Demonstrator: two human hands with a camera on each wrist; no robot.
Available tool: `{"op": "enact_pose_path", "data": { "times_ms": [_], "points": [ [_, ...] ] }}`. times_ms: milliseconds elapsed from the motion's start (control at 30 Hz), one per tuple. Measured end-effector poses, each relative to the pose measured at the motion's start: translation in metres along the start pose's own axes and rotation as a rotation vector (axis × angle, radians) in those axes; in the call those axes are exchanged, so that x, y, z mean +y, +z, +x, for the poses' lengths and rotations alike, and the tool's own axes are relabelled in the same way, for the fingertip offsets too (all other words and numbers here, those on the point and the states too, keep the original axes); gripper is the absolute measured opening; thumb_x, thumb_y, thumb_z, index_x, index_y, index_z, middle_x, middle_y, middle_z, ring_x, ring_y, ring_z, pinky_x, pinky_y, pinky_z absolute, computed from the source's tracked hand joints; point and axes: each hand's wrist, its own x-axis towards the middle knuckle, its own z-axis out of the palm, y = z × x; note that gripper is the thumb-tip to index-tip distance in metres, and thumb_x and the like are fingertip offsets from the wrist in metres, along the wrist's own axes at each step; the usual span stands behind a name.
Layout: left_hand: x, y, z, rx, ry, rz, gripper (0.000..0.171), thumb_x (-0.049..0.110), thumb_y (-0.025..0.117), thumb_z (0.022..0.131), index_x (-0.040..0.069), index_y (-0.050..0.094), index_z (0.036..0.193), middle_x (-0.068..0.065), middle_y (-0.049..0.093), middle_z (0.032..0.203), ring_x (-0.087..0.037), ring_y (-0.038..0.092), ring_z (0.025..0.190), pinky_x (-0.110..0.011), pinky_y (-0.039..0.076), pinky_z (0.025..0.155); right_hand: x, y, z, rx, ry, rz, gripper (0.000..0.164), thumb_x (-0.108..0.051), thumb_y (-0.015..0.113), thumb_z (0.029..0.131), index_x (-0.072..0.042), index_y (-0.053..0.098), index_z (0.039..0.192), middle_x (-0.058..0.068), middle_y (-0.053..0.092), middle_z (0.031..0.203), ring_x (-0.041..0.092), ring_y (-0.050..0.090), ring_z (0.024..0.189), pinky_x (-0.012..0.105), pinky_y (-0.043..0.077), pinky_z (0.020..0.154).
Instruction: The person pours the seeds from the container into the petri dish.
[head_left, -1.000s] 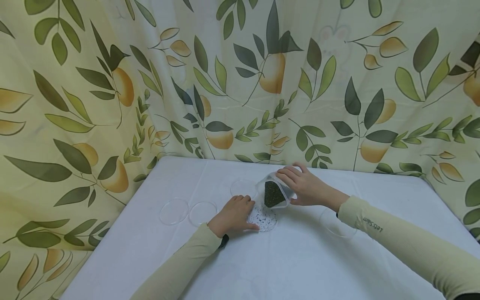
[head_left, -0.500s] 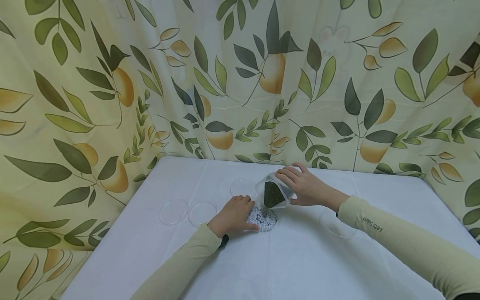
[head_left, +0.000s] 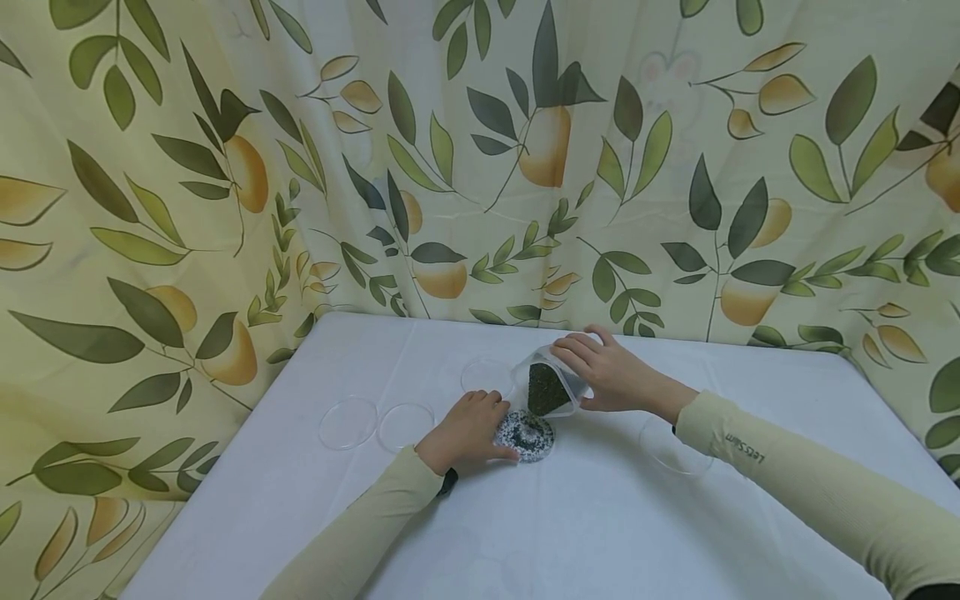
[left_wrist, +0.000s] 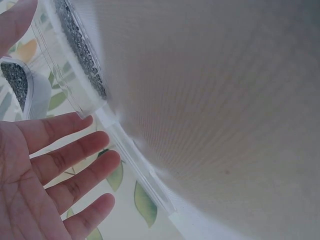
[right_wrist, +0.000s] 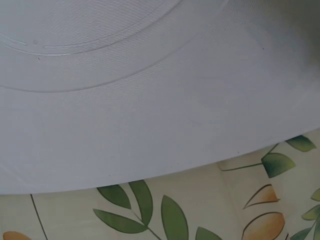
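My left hand (head_left: 468,429) holds a clear petri dish (head_left: 553,442) at its left side, thumb at the near edge and forefinger at the far edge. In the left wrist view, the dish (left_wrist: 65,82) has a white layer topped with dark granules; the other fingers are spread off it. My right hand (head_left: 611,371) grips a translucent plastic container (head_left: 576,385) tilted over the dish. Dark green granules (head_left: 547,390) fill its lower part, its mouth facing down toward the dish. The right wrist view does not show the right hand.
Two clear round dishes or lids, one (head_left: 347,422) beside another (head_left: 406,427), lie to the left on the white-covered table (head_left: 585,517). A third (head_left: 480,367) sits behind the left hand, and another (head_left: 678,467) lies under the right forearm. A leaf-patterned curtain (head_left: 480,208) hangs behind.
Dark granules on the white layer in the petri dish have grown denser, now forming a dark ring with a paler patch. Both hands and the tilted container have stayed in place.
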Motion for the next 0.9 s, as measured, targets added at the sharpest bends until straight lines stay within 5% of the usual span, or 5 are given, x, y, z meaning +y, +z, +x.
{"op": "enact_pose_path", "data": {
  "times_ms": [900],
  "points": [
    [-0.0004,0.0018,0.0008,-0.01,-0.003,-0.026,0.082,0.07,0.058,0.075,0.01,0.052,0.13,-0.004,0.056,0.12,-0.019,0.053,0.109,-0.033,0.04,0.101,0.0023,-0.0049,0.0063,0.018,-0.014,-0.005,0.094,-0.04,0.088,0.047,-0.003,0.049,0.125,0.012,0.058,0.116,0.028,0.055,0.105,0.049,0.043,0.091]
  ]
}}
